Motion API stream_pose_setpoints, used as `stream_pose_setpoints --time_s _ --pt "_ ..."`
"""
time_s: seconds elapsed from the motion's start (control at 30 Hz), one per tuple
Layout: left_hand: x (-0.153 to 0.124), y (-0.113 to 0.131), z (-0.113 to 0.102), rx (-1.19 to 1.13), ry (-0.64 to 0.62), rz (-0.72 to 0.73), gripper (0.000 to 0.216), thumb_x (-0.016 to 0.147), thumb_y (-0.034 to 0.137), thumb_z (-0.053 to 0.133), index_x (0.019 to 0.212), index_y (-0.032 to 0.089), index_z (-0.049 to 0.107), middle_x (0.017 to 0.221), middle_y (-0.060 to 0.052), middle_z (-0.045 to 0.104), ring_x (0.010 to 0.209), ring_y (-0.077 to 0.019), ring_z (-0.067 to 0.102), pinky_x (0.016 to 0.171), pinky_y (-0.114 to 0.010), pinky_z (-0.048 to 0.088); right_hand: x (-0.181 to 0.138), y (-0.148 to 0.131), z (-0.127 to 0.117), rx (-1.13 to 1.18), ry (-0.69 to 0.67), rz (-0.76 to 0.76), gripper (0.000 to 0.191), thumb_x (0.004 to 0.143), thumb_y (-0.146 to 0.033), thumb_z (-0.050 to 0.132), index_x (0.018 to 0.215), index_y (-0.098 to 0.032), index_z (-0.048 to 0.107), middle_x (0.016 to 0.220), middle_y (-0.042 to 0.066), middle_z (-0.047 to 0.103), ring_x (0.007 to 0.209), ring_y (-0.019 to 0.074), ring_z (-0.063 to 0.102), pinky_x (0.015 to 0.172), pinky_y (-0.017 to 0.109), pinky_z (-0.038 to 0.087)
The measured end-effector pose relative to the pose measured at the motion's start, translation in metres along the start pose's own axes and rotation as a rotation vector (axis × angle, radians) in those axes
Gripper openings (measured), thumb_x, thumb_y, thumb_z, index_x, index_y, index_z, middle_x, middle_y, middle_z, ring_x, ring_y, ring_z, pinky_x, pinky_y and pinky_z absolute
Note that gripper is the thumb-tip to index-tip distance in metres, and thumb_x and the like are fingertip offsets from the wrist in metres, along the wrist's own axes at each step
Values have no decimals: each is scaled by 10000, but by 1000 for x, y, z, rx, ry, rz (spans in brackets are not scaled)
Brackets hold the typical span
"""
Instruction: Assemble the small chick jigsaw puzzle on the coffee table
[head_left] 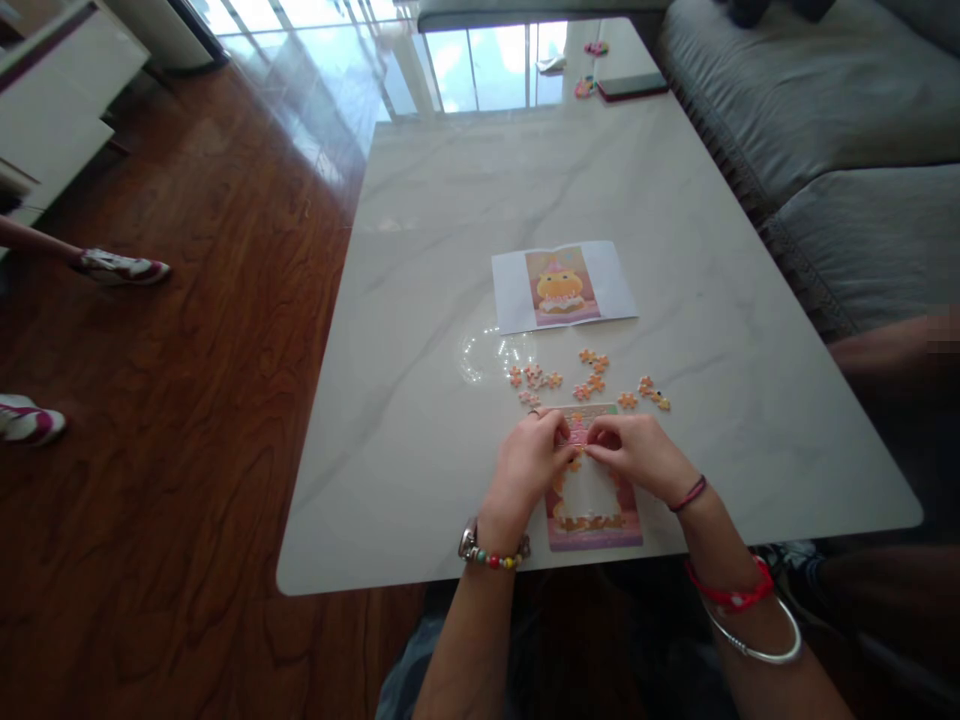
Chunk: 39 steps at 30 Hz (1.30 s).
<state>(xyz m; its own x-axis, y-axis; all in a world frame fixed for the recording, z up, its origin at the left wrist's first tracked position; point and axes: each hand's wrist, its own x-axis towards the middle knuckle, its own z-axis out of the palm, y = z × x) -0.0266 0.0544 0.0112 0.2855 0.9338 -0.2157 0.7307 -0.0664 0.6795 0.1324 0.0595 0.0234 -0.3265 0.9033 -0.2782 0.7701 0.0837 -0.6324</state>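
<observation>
A partly filled jigsaw puzzle (559,540) lies near the front edge of the table, its border in place around a bare white middle. Over its upper part, my left hand (529,460) has thumb and fingers pinched together at the inner edge. Facing it, my right hand (637,452) also pinches, fingertips close to the left ones. Whatever sits between the fingertips is too small and covered to make out. Just beyond the hands, loose orange and pink jigsaw pieces (533,376) lie in small groups, with more pieces (595,383) to the right.
A white sheet with a printed cake-like picture (559,285) lies beyond the pieces. At the table's far end are a dark phone-like object (632,87) and small colourful items (585,88). A grey sofa (780,110) runs along the right. Another person's shoe (124,267) shows at left.
</observation>
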Motion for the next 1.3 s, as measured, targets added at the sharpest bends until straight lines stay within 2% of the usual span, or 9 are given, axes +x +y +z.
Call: stream_pose_setpoints --time_s 0.2,0.43,0.8,1.03,1.3 --pt "2 9 3 -6 17 -110 84 658 152 575 689 187 505 758 2 547 705 -129 498 605 -240 376 1 0 5 -110 77 2 96 706 -238 572 635 -180 599 628 7 608 596 122 529 565 226 370" --pt "3 5 9 -4 80 -158 89 664 152 565 734 194 531 738 4 545 677 -125 494 593 -241 354 2 2 4 -29 39 39 97 708 -237 566 635 -179 594 651 9 619 619 123 538 583 228 377" --pt "2 6 7 -14 75 -151 103 666 203 599 739 189 527 705 7 537 642 -119 484 555 -229 344 1 2 2 52 50 126 78 688 -221 547 650 -181 603 645 6 631 604 124 550 560 227 380" --pt "2 5 8 -6 68 -132 88 681 208 586 736 192 519 717 1 543 653 -125 486 567 -237 352 1 4 -1 40 -1 58 94 717 -224 547 680 -171 615 682 16 625 631 120 541 593 228 378" --pt "2 8 5 11 40 -119 70 694 196 581 721 191 517 744 -7 551 699 -140 506 613 -258 375 -1 7 0 -48 -39 -88 45 691 -189 566 663 -165 540 610 -18 507 564 94 445 529 214 333"
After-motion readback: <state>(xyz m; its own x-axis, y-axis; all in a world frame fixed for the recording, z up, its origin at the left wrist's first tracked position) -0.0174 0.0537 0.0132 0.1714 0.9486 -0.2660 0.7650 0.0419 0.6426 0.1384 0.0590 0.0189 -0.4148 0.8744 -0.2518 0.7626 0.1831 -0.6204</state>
